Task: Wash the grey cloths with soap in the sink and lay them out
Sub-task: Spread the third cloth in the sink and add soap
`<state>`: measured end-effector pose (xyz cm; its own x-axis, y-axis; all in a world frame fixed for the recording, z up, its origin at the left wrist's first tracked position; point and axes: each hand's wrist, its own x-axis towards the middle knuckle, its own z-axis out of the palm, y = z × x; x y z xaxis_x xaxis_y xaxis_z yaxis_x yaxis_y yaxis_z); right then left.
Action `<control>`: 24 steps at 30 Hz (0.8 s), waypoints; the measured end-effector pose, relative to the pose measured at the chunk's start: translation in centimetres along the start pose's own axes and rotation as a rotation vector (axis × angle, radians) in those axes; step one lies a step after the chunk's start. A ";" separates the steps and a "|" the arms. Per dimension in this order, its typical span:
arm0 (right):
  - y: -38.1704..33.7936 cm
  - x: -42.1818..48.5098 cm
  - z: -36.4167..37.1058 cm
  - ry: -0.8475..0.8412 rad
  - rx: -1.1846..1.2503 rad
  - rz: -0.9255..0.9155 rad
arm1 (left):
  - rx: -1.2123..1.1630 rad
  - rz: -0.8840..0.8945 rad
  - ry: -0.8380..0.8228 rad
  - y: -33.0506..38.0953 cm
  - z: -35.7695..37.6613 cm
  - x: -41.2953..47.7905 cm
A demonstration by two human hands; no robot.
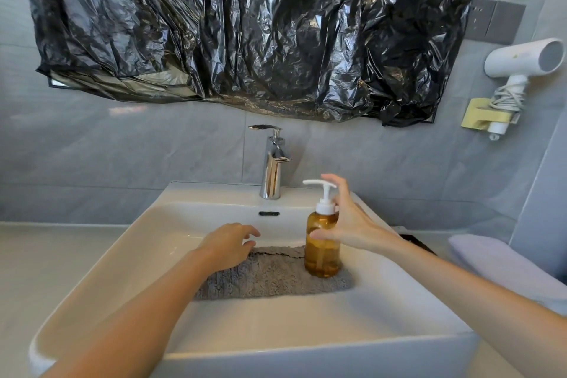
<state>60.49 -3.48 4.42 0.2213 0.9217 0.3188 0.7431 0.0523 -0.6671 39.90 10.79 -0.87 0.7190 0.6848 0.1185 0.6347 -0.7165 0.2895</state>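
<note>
A grey cloth [276, 279] lies flat in the white sink [214, 331]. An amber soap bottle [322, 245] with a white pump head stands over the cloth's right part. My right hand [346, 218] holds the bottle, thumb across its front and a finger up beside the pump. My left hand [230, 244] hovers over the cloth's left end with loosely curled fingers, holding nothing. A second grey cloth layer shows along a dark seam at the back edge.
A chrome tap [271, 163] rises behind the basin. Black plastic sheeting [245, 24] covers the mirror. A white hair dryer [521, 64] hangs at the right wall. A pale folded cloth [491, 258] lies on the counter to the right.
</note>
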 end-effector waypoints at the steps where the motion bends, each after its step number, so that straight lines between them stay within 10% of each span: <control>1: 0.2 -0.2 0.0 -0.024 -0.028 -0.004 | 0.001 -0.001 -0.009 0.0 0.0 0.0; 15: -4.8 6.4 -0.9 -0.095 -0.105 0.590 | 0.013 0.020 -0.005 0.0 0.0 -0.2; 24: -2.4 7.7 -0.5 -0.265 -0.239 0.580 | 0.034 0.059 0.017 0.0 0.5 0.1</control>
<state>60.69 3.33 8.82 0.4865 0.8396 -0.2417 0.6768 -0.5371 -0.5035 40.14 10.82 -1.32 0.7505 0.6435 0.1503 0.6011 -0.7593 0.2493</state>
